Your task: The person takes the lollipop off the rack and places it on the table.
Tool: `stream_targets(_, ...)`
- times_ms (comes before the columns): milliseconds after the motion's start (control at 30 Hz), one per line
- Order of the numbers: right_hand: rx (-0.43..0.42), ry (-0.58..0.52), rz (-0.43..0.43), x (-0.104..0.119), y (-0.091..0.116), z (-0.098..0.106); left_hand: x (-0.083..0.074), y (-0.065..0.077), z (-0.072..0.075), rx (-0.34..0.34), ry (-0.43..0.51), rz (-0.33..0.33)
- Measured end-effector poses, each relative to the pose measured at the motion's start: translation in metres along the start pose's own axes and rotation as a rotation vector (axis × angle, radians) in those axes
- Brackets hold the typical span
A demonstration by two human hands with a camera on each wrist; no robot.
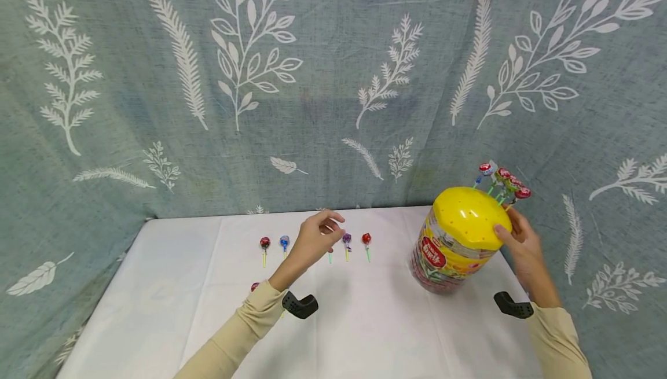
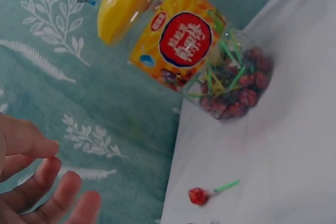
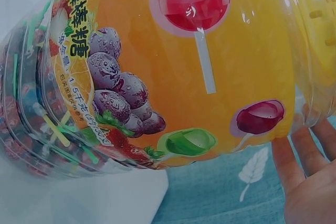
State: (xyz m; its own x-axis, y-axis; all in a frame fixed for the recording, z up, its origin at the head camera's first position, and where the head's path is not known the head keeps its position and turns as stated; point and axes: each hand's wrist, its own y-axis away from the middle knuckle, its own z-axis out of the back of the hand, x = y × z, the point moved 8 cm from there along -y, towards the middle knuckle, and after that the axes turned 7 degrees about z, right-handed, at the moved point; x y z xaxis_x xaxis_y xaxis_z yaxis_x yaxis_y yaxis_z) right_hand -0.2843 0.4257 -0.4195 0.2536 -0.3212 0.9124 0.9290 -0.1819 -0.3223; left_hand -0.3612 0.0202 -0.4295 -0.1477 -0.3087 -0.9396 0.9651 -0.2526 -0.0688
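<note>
A clear candy jar (image 1: 424,266) with a yellow lid (image 1: 464,220) stands tilted at the right of the table. My right hand (image 1: 526,249) grips it near the lid, thumb at the lid's edge. Several lollipops (image 1: 503,175) stick up from the lid's far side; loose lollipops with red wrappers fill the jar's bottom in the left wrist view. My left hand (image 1: 315,235) hovers over the row of lollipops, fingers loosely bent with nothing between them. Beside it lie a purple lollipop (image 1: 347,239) and a red lollipop (image 1: 367,238); a green stick shows below the fingers.
Left of the left hand lie a dark red lollipop (image 1: 264,242) and a blue lollipop (image 1: 284,240). Another lollipop (image 1: 255,286) is partly hidden by the left sleeve. A leaf-patterned curtain (image 1: 333,78) hangs behind the white table (image 1: 172,286).
</note>
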Motion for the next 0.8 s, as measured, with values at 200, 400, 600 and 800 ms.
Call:
stream_targets(200,0.01,-0.027,-0.007,-0.003,0.001,0.0,-0.017,-0.011,-0.014,0.003,0.01,-0.035)
stream_targets(400,0.012,-0.015,-0.004,-0.002,0.001,-0.001,-0.03,-0.018,-0.025,0.014,0.018,-0.073)
stream_targets(600,0.014,0.034,-0.004,0.0,-0.001,-0.001,-0.045,-0.025,-0.034,0.023,0.016,-0.11)
stream_targets(800,0.026,0.065,0.002,-0.001,-0.002,0.004,-0.063,-0.035,-0.05,0.055,0.036,-0.148)
